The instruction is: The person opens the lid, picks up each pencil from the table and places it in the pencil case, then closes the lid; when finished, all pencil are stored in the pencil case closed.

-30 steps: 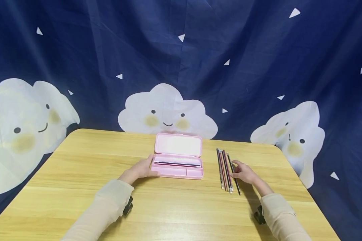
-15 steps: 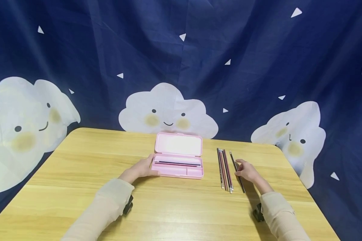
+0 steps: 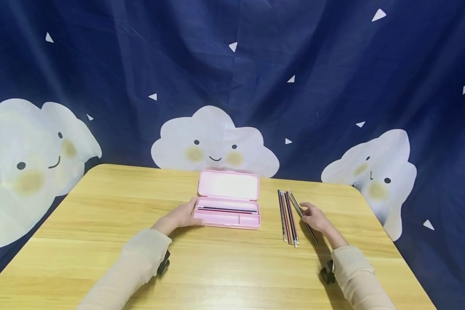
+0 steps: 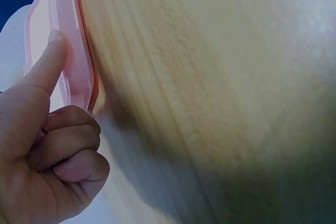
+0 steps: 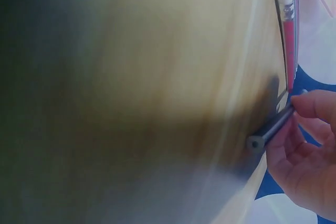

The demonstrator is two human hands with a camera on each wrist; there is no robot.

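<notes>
A pink pencil case (image 3: 221,221) lies with its lid (image 3: 228,185) raised, and a few dark pencils (image 3: 226,210) rest in its long rear compartment. My left hand (image 3: 181,215) holds the case by its left end; in the left wrist view one digit stretches along the pink wall (image 4: 77,61) while other fingers curl beside it. To the right, my right hand (image 3: 315,216) pinches a dark pencil (image 5: 270,131) between thumb and fingers. That pencil slants, its far end close to a row of several pencils (image 3: 288,217) on the table.
The pencil row lies between the case and my right hand, its pencils side by side. The wooden table (image 3: 224,271) ends at the back against a dark blue curtain (image 3: 317,103) with white cloud prints. A black wrist camera (image 3: 327,272) sits under the right sleeve.
My right hand has drawn the pencil rightward away from the row, then tilted it so its far end swings back left. The left hand and the case stay in place.
</notes>
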